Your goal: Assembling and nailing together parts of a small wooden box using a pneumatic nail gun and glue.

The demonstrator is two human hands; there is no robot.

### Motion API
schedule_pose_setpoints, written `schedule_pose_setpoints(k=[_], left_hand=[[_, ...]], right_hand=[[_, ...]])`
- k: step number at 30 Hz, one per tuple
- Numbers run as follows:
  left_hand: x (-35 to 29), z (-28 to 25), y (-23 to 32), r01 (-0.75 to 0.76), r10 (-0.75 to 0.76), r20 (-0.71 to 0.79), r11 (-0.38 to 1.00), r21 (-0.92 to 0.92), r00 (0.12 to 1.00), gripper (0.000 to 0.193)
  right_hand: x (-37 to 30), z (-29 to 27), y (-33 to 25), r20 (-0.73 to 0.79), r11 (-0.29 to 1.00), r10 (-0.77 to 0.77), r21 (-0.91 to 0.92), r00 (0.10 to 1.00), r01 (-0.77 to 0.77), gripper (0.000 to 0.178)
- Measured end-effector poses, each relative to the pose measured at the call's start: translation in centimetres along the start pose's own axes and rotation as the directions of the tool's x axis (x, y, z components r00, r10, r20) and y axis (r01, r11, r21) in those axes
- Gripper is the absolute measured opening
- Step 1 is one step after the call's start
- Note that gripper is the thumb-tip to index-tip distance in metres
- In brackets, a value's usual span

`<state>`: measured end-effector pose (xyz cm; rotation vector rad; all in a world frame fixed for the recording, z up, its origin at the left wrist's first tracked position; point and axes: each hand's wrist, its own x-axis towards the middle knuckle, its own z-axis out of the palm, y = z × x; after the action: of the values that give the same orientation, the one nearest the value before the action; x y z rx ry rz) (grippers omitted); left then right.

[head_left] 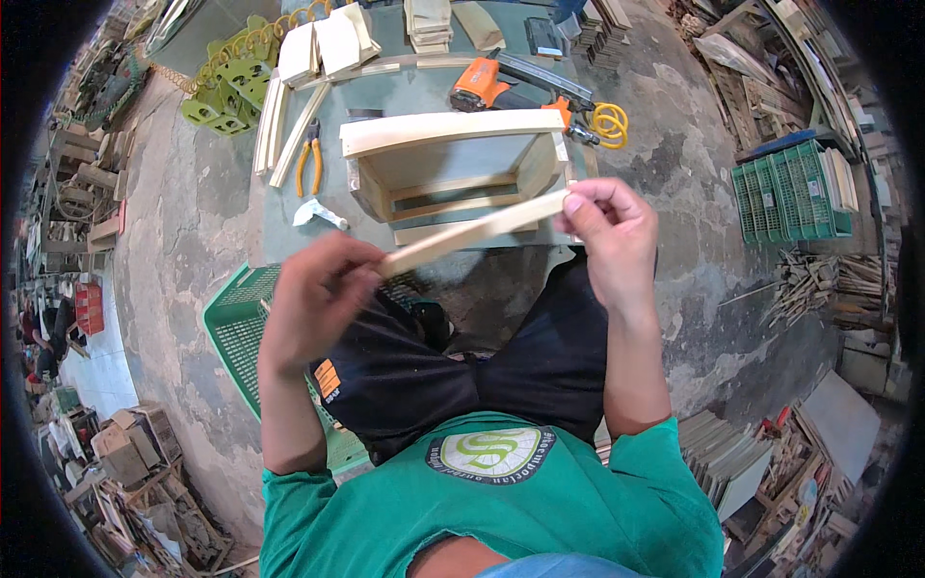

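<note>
A thin pale wooden strip (472,230) is held up between my two hands, above my lap and in front of the table edge. My left hand (323,294), a little blurred, pinches its left end. The right end sits between the thumb and fingers of my right hand (612,226), higher than the left. Just beyond the strip stands a small wooden box frame (453,132) on the table, its open side toward me. An orange nail gun (487,87) with a coiled yellow hose (609,123) lies behind the frame.
Orange-handled pliers (309,164) and a crumpled white scrap (320,214) lie on the table's left. Wooden strips (273,125), pale wood pieces (328,43) and green cut-out panels (231,91) are farther back. A green crate (236,328) stands by my left leg.
</note>
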<state>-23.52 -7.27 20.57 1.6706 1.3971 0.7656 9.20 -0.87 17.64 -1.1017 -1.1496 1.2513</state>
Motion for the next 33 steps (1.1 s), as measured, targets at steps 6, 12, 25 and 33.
schedule_pose_setpoints(k=[6,12,25,33], left_hand=[[3.2,0.8,-2.3,-0.195,-0.117,-0.398,0.726,-0.66,0.91,0.018],[5.6,2.6,-2.1,-0.261,-0.153,-0.543,0.75,-0.608,0.826,0.021],[5.3,2.2,-1.9,-0.123,-0.094,-0.626,0.948,-0.294,0.774,0.028],[5.2,2.3,-2.7,-0.028,-0.113,-0.582,0.973,-0.228,0.805,0.025]], right_hand=[[3.3,0.1,0.2,-0.069,1.0,0.007,0.014,0.998,-0.006,0.014],[4.5,-0.3,0.9,-0.136,0.994,-0.053,-0.103,0.989,0.039,0.013],[5.3,-0.3,1.6,-0.134,0.989,0.014,-0.147,0.991,-0.033,0.017],[5.1,-1.0,1.9,-0.167,0.989,0.006,-0.146,0.986,-0.031,0.018]])
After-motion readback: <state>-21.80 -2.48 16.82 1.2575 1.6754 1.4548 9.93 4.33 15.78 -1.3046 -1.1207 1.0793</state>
